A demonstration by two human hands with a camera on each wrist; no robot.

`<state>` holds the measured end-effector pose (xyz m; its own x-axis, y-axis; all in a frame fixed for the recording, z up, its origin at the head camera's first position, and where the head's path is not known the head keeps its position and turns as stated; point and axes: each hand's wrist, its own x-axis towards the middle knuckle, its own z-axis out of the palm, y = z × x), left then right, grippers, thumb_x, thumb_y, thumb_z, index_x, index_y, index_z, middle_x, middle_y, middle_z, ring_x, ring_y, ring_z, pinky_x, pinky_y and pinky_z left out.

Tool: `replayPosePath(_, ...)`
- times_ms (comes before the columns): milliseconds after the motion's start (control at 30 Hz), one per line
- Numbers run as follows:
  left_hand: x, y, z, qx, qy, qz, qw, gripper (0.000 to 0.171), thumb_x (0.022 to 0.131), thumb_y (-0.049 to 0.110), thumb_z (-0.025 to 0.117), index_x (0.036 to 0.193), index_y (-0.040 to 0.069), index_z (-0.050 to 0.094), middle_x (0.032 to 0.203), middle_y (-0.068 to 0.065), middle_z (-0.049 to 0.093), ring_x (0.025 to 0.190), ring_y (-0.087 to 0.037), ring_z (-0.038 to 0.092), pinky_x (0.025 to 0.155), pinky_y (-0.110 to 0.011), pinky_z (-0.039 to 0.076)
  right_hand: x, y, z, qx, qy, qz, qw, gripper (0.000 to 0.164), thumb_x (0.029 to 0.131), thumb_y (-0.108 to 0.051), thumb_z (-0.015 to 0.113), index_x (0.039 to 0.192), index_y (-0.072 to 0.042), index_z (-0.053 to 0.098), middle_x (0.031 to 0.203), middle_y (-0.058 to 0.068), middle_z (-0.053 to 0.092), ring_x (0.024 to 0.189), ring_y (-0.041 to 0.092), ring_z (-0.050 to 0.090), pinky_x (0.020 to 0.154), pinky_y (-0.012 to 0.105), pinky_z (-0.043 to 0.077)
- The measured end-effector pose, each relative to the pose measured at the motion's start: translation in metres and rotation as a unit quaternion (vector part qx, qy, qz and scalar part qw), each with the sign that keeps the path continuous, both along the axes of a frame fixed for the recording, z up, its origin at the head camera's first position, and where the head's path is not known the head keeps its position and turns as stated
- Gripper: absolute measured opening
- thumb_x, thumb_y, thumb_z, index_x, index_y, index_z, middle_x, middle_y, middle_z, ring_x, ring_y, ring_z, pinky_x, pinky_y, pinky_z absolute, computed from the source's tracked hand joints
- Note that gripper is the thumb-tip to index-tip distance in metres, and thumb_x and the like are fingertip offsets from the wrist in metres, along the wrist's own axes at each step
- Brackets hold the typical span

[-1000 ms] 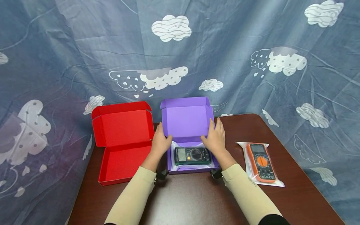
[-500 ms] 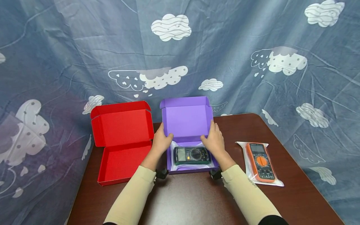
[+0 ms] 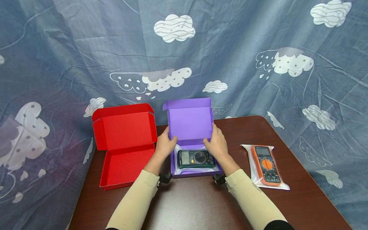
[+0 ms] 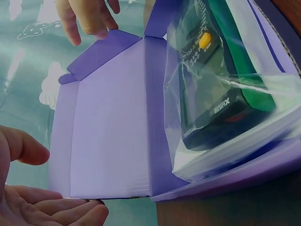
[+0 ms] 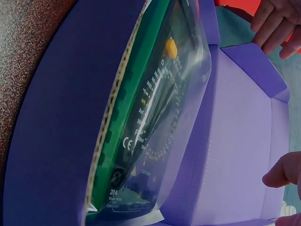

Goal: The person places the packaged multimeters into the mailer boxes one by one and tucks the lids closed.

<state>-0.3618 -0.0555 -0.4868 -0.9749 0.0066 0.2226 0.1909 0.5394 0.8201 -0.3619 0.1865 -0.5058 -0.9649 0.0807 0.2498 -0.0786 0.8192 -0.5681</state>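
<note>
A purple cardboard box (image 3: 189, 124) stands with its lid raised and its front towards me. Inside lies a black multimeter with a green edge (image 3: 187, 158), wrapped in a clear plastic bag (image 4: 188, 169). At the lid's left side, my left hand (image 3: 164, 147) has its fingers extended along the edge, thumb pointing inward. My right hand (image 3: 217, 145) mirrors it on the right, straight fingers against the lid's side flap (image 4: 106, 54). Both thumbs are spread apart from the fingers, in front of the lid.
Left of the purple box stands an open red box (image 3: 129, 131) with nothing inside. An orange multimeter (image 3: 267, 164) in a clear bag lies on the brown table (image 3: 201, 204) at the right. Behind hangs a blue curtain (image 3: 230, 57) with white clouds.
The right hand has come in from beside the lid and moved left against its edge. Both side flaps have turned inward, so the lid looks narrower. The left hand has shifted slightly right.
</note>
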Motion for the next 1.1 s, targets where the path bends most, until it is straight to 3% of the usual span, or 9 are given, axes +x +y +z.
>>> replayPosePath(233,0.0030,0.0010,0.0006,0.002,0.003,0.001,1.0000,0.047,0.093,0.008,0.059,0.139,-0.003,0.057,0.118,-0.026,0.070,0.108,-0.043,0.067,0.094,-0.053,0.052,0.0013,-0.0005,-0.0021,-0.002,0.003,-0.002,1.000,0.086,0.088,-0.020,0.068,0.159,0.002,0.025,0.149,0.030,0.041,0.125,0.050,0.052,0.099,0.062,0.043)
replayPosePath(533,0.0049,0.0005,-0.0038,0.046,0.003,0.004,0.9989,0.056,0.092,0.005,0.058,0.144,-0.013,0.047,0.134,-0.030,0.061,0.120,-0.039,0.064,0.101,-0.048,0.049,0.0024,-0.0001,-0.0023,-0.009,-0.002,-0.011,1.000,0.088,0.089,-0.020,0.070,0.161,-0.003,0.022,0.143,0.028,0.042,0.109,0.048,0.059,0.089,0.061,0.048)
replayPosePath(900,0.0059,-0.0028,-0.0062,0.062,-0.012,0.031,0.9975,0.050,0.093,0.006,0.058,0.141,-0.007,0.054,0.122,-0.024,0.069,0.107,-0.032,0.070,0.092,-0.046,0.055,0.0053,0.0006,0.0000,-0.007,0.012,-0.016,1.000,0.087,0.088,-0.020,0.069,0.159,0.000,0.023,0.131,0.029,0.043,0.095,0.046,0.060,0.080,0.059,0.050)
replayPosePath(1100,0.0055,-0.0028,-0.0082,0.066,0.000,0.030,0.9974,0.049,0.091,0.005,0.057,0.138,-0.008,0.056,0.120,-0.025,0.069,0.104,-0.033,0.071,0.091,-0.046,0.056,0.0057,0.0001,-0.0009,-0.004,0.014,-0.015,1.000,0.086,0.089,-0.019,0.070,0.159,0.000,0.024,0.130,0.028,0.043,0.092,0.045,0.061,0.078,0.058,0.050)
